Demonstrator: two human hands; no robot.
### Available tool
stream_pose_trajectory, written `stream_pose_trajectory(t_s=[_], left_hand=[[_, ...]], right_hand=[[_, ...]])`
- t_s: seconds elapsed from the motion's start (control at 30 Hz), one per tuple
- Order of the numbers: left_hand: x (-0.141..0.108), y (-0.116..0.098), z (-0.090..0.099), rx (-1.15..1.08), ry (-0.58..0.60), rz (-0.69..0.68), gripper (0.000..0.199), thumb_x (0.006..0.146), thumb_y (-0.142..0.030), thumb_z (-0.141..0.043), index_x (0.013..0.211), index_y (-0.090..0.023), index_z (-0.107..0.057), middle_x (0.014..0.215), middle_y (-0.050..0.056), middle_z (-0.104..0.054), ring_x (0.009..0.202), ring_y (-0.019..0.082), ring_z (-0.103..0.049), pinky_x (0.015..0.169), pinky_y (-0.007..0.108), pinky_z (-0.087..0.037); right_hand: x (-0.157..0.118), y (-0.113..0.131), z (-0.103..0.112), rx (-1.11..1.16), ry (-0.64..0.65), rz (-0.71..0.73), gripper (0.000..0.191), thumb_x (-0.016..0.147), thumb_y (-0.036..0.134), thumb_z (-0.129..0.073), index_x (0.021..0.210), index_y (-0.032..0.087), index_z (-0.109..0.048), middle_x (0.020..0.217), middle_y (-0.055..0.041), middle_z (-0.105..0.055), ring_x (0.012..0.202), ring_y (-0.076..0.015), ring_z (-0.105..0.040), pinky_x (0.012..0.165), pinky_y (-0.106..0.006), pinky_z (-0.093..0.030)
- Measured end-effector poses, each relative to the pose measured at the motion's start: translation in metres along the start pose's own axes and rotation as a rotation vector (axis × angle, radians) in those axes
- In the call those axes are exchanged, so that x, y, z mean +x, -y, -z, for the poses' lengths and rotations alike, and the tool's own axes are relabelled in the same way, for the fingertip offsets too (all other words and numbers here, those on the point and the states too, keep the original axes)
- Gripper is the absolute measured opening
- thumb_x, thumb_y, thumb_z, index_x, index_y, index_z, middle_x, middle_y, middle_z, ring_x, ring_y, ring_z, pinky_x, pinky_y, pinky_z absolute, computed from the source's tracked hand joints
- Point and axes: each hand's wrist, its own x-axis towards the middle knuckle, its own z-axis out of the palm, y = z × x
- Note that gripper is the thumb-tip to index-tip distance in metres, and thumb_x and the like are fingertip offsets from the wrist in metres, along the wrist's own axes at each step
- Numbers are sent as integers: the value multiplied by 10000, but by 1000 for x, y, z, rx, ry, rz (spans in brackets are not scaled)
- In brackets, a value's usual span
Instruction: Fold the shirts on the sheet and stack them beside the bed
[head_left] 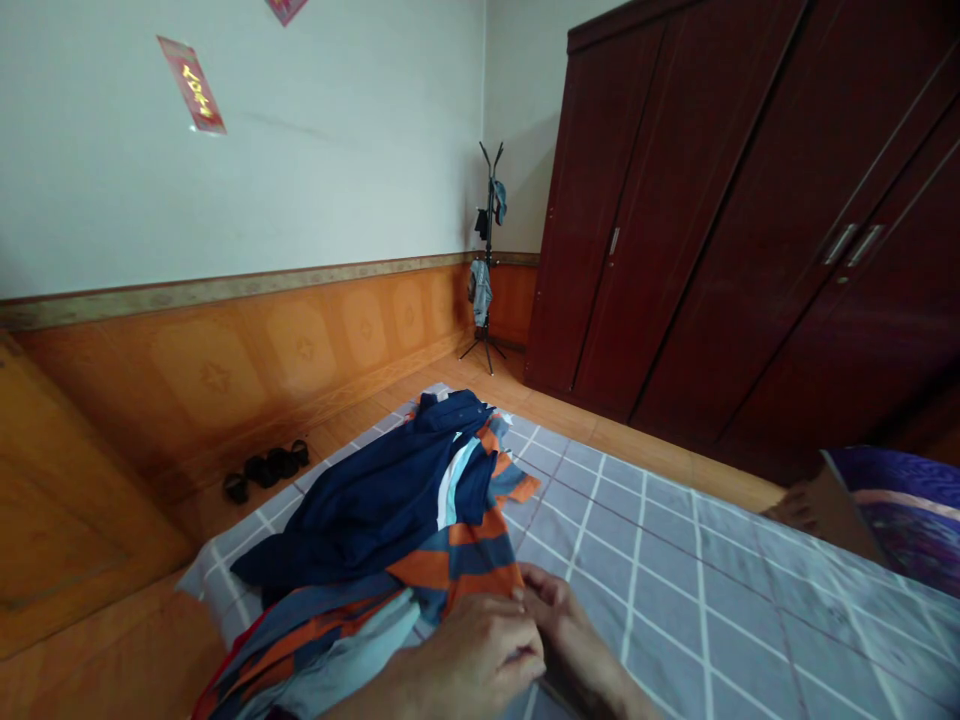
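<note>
A shirt with orange and grey-blue stripes (480, 545) lies on the bed, its lower edge close to me. My left hand (480, 645) reaches in from the lower left with curled fingers, pinching the shirt's near edge. Against it, my right hand (566, 625) is closed on the same edge from the right; the fabric between the fingertips is mostly hidden. Spread over the striped shirt is a navy shirt (367, 490) with a white and light-blue band. Below them, a pale grey-green garment (367, 650) and a bit of red cloth show at the lower left.
A grey checked sheet (645, 560) covers the bed. Dark sandals (266, 465) lie on the wooden floor by the wall. A coat rack (489, 250) stands in the corner beside a dark red wardrobe (675, 230). Purple fabric (907, 510) is at the right edge.
</note>
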Motion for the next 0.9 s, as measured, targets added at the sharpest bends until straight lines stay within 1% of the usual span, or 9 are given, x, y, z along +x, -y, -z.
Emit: stream_pose_trajectory(t_s=[0.07, 0.2, 0.23, 0.37, 0.47, 0.53, 0.7, 0.83, 0.9], left_hand=[[11, 10, 15, 66, 68, -33, 95, 839, -156, -566, 878, -226, -616, 926, -12, -657, 930, 137, -601, 868, 237, -456], [43, 60, 40, 332, 38, 92, 509, 710, -44, -598, 1187, -215, -558, 1401, 77, -430, 1351, 280, -300, 1120, 457, -242], [51, 77, 47, 372, 29, 167, 550, 677, -15, -594, 1187, -221, -566, 1419, 75, -411, 1366, 292, -276, 1125, 477, -223], [73, 139, 91, 402, -101, 385, 328, 761, -10, -463, 964, -189, -649, 1148, 77, -608, 1109, 215, -565, 979, 348, -421], [74, 168, 128, 401, -287, 501, 323, 831, -67, -392, 1036, -164, -621, 1119, 104, -626, 1082, 216, -582, 941, 325, -441], [67, 178, 137, 379, -372, 561, 332, 839, -85, -376, 1073, -147, -603, 1118, 115, -639, 1083, 222, -586, 936, 328, -444], [39, 169, 116, 256, -363, 547, 366, 792, -77, -429, 1087, -186, -617, 1058, 59, -691, 993, 205, -642, 892, 308, -481], [30, 113, 105, 74, -368, 291, 490, 783, -56, -390, 1222, -199, -556, 1236, 46, -618, 1150, 176, -569, 1013, 321, -422], [27, 75, 100, -52, -340, 108, 510, 772, -43, -387, 1225, -200, -560, 1229, 45, -622, 1151, 167, -567, 1019, 319, -425]], right_hand=[[3, 1, 1, -36, 43, -23, 397, 665, 488, -766, 823, 134, -675, 714, -44, -654, 623, -146, -607, 624, -262, -477], [4, -1, 4, -79, 38, -126, 417, 676, 509, -730, 796, 118, -653, 516, -8, -596, 416, -88, -511, 453, -198, -388], [3, -1, 5, -73, 30, -136, 409, 670, 497, -732, 795, 117, -650, 510, -9, -597, 409, -87, -511, 445, -193, -384], [-1, -3, 5, 49, -18, -136, 234, 671, 357, -695, 704, 136, -622, 461, 14, -562, 363, -73, -474, 404, -177, -363], [0, 0, 8, 154, -64, -96, 153, 649, 302, -637, 640, 156, -591, 419, 22, -530, 329, -74, -442, 377, -181, -356], [1, 2, 9, 141, -91, -73, 159, 634, 306, -638, 647, 153, -598, 427, 14, -540, 339, -81, -452, 388, -190, -372], [0, 9, 5, -144, -77, -43, 215, 705, 351, -643, 765, 145, -660, 558, -6, -609, 470, -97, -517, 490, -212, -406], [4, 26, -6, -547, -300, 203, 379, 703, 442, -673, 987, 192, -697, 944, -78, -690, 834, -217, -618, 691, -310, -485], [13, 39, -16, -505, -343, 209, 479, 710, 543, -659, 1034, 191, -690, 1003, -98, -680, 899, -247, -612, 696, -334, -497]])
